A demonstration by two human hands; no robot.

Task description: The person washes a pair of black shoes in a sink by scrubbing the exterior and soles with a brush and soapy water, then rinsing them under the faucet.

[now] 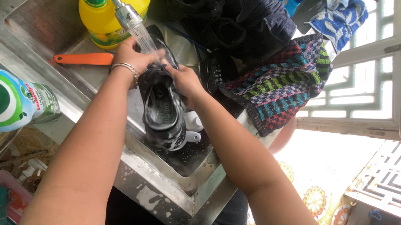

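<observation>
Your left hand (pixel 133 58) and right hand (pixel 185 80) both close on a black shoe (pixel 162 110), held over the steel sink (pixel 97 78) with its opening toward you. The shoe is wet and glossy, streaked with pale suds along its lining and sides, and its far end sits under the stream from the tap (pixel 127 13). The left hand, with a metal bracelet (pixel 125 68) at the wrist, grips the far end; the right hand clamps the near right edge. An orange-handled brush (pixel 83 59) lies in the sink beside a yellow bottle (pixel 110 8). A striped cloth (pixel 283 85) hangs over the sink's right rim, just beside the shoe.
</observation>
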